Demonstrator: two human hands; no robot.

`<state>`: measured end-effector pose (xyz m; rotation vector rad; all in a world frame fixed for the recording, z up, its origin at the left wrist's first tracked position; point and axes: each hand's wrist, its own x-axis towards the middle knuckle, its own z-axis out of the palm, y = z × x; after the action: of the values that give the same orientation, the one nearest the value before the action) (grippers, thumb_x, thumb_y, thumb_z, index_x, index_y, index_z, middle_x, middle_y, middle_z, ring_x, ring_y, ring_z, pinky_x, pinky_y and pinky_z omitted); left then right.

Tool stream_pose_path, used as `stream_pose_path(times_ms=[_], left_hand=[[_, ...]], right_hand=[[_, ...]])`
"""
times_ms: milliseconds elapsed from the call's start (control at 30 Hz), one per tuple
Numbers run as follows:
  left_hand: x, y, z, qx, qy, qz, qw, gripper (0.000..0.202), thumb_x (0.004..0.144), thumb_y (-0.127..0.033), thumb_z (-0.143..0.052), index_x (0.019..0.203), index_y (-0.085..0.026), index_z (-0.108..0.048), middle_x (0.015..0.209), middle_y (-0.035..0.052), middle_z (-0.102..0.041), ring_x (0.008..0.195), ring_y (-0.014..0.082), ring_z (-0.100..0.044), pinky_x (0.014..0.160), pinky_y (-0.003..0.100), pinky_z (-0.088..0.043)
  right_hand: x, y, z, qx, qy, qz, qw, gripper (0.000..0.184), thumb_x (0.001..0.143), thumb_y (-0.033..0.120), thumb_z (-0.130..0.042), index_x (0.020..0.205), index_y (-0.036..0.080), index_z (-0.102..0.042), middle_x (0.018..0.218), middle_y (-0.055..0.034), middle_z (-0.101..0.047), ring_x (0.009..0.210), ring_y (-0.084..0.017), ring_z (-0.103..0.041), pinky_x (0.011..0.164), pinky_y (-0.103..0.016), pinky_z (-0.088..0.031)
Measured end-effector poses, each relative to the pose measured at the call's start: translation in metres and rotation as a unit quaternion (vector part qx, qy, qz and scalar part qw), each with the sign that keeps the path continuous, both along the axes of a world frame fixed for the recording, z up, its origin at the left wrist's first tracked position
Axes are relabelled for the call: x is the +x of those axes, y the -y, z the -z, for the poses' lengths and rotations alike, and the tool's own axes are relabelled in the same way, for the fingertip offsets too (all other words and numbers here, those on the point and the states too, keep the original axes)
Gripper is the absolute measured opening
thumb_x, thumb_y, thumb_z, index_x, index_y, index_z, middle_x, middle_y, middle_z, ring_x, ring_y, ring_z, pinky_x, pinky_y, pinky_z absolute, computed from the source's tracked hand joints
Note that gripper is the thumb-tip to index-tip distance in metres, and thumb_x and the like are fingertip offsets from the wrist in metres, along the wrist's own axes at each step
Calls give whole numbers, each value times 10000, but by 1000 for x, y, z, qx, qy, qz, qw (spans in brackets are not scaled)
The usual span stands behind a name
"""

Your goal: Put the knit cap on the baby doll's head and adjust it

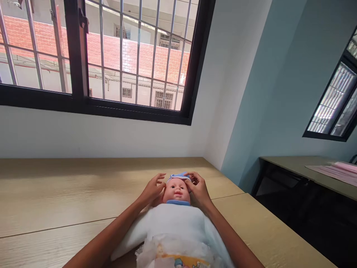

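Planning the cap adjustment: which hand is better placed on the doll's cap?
Right, probably: the right hand has its fingers on the edge of the blue cap; the left hand sits beside the doll's head, fingertips short of the cap.

Left hand [153, 190] at doll [176, 191], right hand [199, 190] on blue cap [178, 177].

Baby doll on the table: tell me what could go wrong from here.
The right hand is at the edge of the blue cap on the baby doll, so a careless tug could pull the cap askew. The white blanket looks loosely wrapped, with the diaper bunched below it, so it might slip open if the doll is shifted on the wooden table.
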<state>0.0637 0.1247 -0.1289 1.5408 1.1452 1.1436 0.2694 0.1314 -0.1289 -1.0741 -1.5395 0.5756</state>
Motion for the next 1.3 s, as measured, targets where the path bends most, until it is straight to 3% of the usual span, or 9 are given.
stream_pose_path(times_ms=[67, 133, 300, 500, 700, 900, 1067, 1167, 1300], left_hand=[[1, 1, -4, 20, 12, 29, 999, 426, 728, -237, -501, 1152, -209, -539, 1244, 76, -547, 1105, 228, -513, 857, 299, -440], [2, 3, -9, 27, 17, 65, 997, 421, 765, -270, -464, 1178, -228, -531, 1210, 57, -569, 1073, 224, -529, 854, 315, -448], [0, 5, -14, 26, -1, 132, 991, 271, 792, -325, -414, 949, -190, -589, 869, 27, -592, 823, 180, -554, 717, 295, -483], [0, 6, -8, 20, -22, 89, 996, 177, 783, -372, -424, 766, -197, -448, 673, -26, -469, 635, 137, -488, 573, 245, -446], [1, 6, -3, 33, -56, 94, 993, 160, 802, -343, -358, 722, -207, -380, 637, -38, -452, 575, 125, -454, 526, 229, -407], [0, 5, 1, 98, -103, 76, 987, 188, 830, -333, -324, 698, -209, -370, 648, -35, -416, 579, 126, -430, 532, 227, -367], [-1, 11, -1, 160, -140, 41, 976, 204, 860, -342, -298, 763, -209, -418, 830, 8, -441, 674, 144, -449, 604, 254, -366], [-3, 16, -2, 216, -191, 39, 957, 198, 873, -306, -271, 763, -210, -405, 846, 12, -431, 632, 135, -435, 597, 257, -355], [-6, 21, -3, 285, -256, 54, 922, 167, 882, -258, -266, 759, -213, -370, 820, 0, -426, 565, 116, -413, 562, 245, -334]], right_hand=[[-9, 0, -10, 11, 16, -1, 1000, 225, 701, 302, -576, 870, 191, -676, 791, -28, -549, 658, -136, -478, 606, -244, -405], [-19, 0, -20, 16, 42, -15, 999, 213, 688, 273, -572, 844, 207, -703, 802, -27, -543, 704, -143, -505, 652, -252, -416], [-31, -1, -30, -33, 7, -57, 998, 249, 629, 221, -568, 842, 206, -696, 930, -38, -594, 914, -182, -548, 797, -266, -420], [-3, 4, -2, -116, -38, -36, 992, 229, 702, 340, -436, 735, 169, -585, 698, -17, -571, 664, -151, -512, 641, -268, -403], [8, 4, 20, -145, -50, -40, 987, 182, 685, 351, -436, 723, 189, -510, 687, 5, -541, 647, -138, -488, 607, -244, -386], [4, 13, 9, -106, -47, -30, 993, 129, 698, 316, -471, 715, 189, -455, 641, 22, -484, 604, -127, -440, 595, -242, -362], [1, 28, -2, -11, 24, 9, 1000, 68, 739, 251, -464, 712, 190, -454, 711, 6, -482, 653, -133, -458, 608, -241, -379], [2, 32, 1, 49, 104, 69, 991, 16, 726, 183, -448, 731, 191, -461, 762, -8, -493, 689, -141, -480, 623, -247, -394], [9, 33, 7, 51, 177, 89, 979, 75, 706, 131, -416, 736, 194, -445, 780, -16, -496, 686, -144, -472, 624, -258, -384]])
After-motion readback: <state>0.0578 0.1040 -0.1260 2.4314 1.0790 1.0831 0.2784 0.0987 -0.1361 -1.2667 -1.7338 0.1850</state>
